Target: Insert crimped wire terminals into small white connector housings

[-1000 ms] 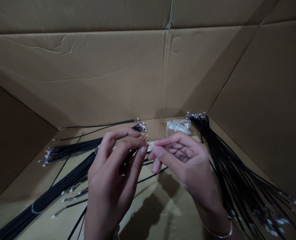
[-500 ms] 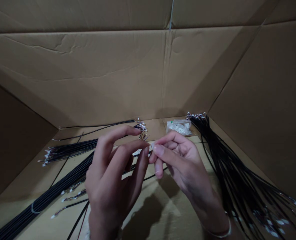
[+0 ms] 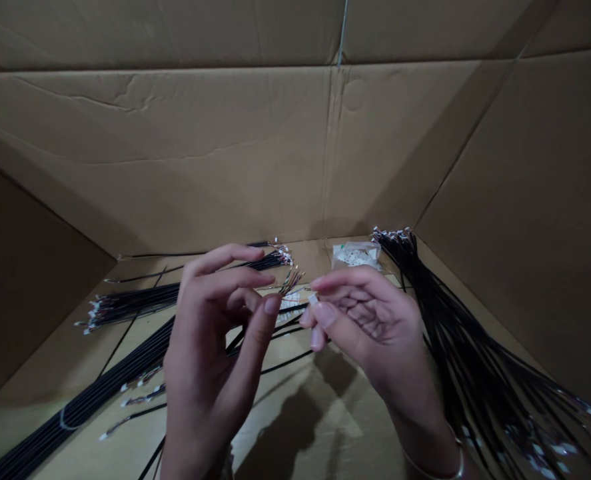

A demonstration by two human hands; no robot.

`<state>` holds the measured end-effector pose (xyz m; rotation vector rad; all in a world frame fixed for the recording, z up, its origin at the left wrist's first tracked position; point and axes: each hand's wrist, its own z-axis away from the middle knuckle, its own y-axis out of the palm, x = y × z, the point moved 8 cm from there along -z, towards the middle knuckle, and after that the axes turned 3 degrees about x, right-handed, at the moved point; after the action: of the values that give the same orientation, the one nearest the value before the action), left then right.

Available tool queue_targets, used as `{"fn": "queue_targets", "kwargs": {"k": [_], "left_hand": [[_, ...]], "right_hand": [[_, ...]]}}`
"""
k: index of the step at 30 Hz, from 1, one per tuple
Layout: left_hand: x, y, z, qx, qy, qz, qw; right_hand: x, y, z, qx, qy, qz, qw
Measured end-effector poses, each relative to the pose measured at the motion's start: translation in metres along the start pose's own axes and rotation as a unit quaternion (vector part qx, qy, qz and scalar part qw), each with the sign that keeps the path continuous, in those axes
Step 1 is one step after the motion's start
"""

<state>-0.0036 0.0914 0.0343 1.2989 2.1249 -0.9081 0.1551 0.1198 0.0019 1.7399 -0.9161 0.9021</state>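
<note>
Near lower centre, the left hand (image 3: 210,333) pinches a black wire bunch (image 3: 291,283), its bare ends fanning just beside the right hand (image 3: 370,320), whose thumb and forefinger close on a small white connector (image 3: 313,299).

Wire bundles (image 3: 140,300) lie left on the carton floor (image 3: 300,257). Another bundle (image 3: 455,347) lies right, with a plastic bag (image 3: 356,255) behind, between them.

Corrugated cardboard back wall (image 3: 175,153), creased, vertical seam (image 3: 332,147); left side panel (image 3: 25,280) shaded; right side panel (image 3: 515,200); cardboard floor (image 3: 370,427); dim, even light.
</note>
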Motion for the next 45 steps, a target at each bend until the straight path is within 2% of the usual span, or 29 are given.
{"fn": "queue_targets", "kwargs": {"k": [4,7,13,19,27,32,40,45], "left_hand": [[0.002,0.001,0.000,-0.013,-0.003,0.002,1.000],[0.000,0.004,-0.002,0.001,0.014,0.001,1.000],[-0.009,0.013,-0.001,0.032,0.038,-0.001,0.999],[-0.013,0.019,0.001,0.008,-0.023,0.030,0.999],[-0.009,0.016,0.001,-0.009,-0.033,0.041,0.999],[-0.003,0.018,0.002,-0.001,-0.106,0.040,0.994],[0.001,0.019,0.004,0.010,-0.107,0.055,0.993],[-0.004,0.019,0.002,0.028,-0.089,0.016,0.996]], "right_hand": [[0.001,0.001,0.002,0.002,-0.001,0.034,0.999],[0.000,0.001,0.002,-0.002,0.009,0.058,0.998],[-0.002,-0.007,-0.004,-0.063,0.025,0.088,0.994],[-0.002,-0.008,-0.006,-0.063,0.035,0.079,0.994],[-0.004,-0.004,-0.010,-0.037,0.033,0.039,0.998],[-0.003,-0.001,-0.010,-0.020,0.013,0.023,0.999],[-0.005,-0.002,-0.013,-0.015,-0.007,0.012,1.000],[-0.002,-0.004,-0.013,-0.022,-0.033,0.037,0.999]]}}
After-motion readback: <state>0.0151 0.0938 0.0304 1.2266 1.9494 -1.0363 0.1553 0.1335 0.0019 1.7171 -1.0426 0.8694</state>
